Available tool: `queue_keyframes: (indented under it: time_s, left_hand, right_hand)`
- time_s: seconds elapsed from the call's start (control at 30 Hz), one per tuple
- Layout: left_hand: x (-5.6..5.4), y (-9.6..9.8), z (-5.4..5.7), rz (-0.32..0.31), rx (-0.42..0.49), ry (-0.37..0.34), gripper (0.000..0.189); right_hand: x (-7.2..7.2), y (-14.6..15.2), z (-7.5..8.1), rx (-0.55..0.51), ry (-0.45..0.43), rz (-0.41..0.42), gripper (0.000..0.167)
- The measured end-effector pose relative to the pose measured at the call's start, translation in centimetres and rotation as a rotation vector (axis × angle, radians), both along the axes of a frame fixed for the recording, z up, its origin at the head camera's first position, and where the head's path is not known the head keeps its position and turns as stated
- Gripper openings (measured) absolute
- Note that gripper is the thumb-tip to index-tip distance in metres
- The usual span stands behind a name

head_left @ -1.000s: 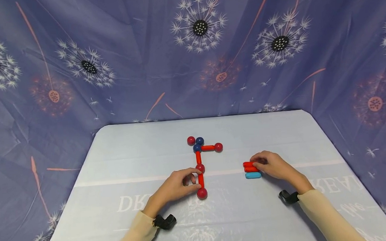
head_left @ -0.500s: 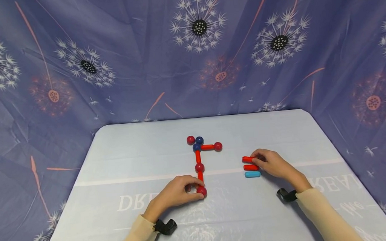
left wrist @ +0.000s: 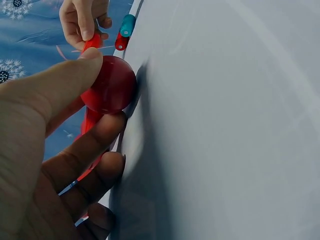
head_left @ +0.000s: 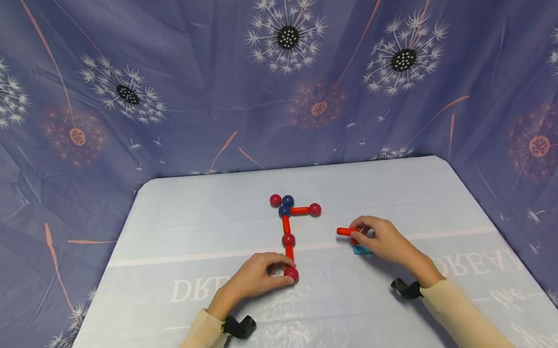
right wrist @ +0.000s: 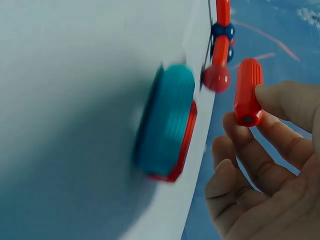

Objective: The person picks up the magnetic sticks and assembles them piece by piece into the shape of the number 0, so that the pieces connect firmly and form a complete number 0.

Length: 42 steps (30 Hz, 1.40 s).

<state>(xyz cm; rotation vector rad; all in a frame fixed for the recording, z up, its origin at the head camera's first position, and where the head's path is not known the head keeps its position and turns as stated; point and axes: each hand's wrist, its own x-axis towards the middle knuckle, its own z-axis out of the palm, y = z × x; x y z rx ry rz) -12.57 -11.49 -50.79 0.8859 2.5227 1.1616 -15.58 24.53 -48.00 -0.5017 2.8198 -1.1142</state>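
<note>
My left hand pinches a red ball between thumb and fingers at the near end of a chain of red rods and balls. From that ball a red rod runs to a middle red ball, then another red rod reaches a blue ball. A red rod branches right to a red ball. My right hand pinches a loose red rod, raised off the table. Under it lie a blue rod and another red rod.
Beyond the chain sit a red ball and a second blue ball, close to the blue corner ball. A white cloth with printed lettering covers the table. A purple dandelion-patterned curtain hangs behind and at both sides.
My left hand has shifted from the near rod down to the end ball. My right hand has taken the farthest red rod off the group and carried it left.
</note>
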Motion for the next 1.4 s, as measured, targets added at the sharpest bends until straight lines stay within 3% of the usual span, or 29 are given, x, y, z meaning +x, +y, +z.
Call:
queue_keyframes:
  time_s: [0.53, 0.77, 1.4]
  left_hand:
    - [-0.3, 0.0, 0.0, -0.024, -0.036, -0.022, 0.032]
    - [-0.6, 0.0, 0.5, -0.062, -0.069, -0.052, 0.037]
    - [-0.9, 0.2, 0.6, -0.064, -0.058, -0.067, 0.035]
  right_hand:
    - [2.5, -3.9, -1.6, -0.046, 0.013, 0.175, 0.011]
    - [3.2, -5.1, -2.3, -0.06, -0.022, 0.215, 0.011]
    - [3.9, -6.7, -2.9, -0.085, -0.031, 0.279, 0.009]
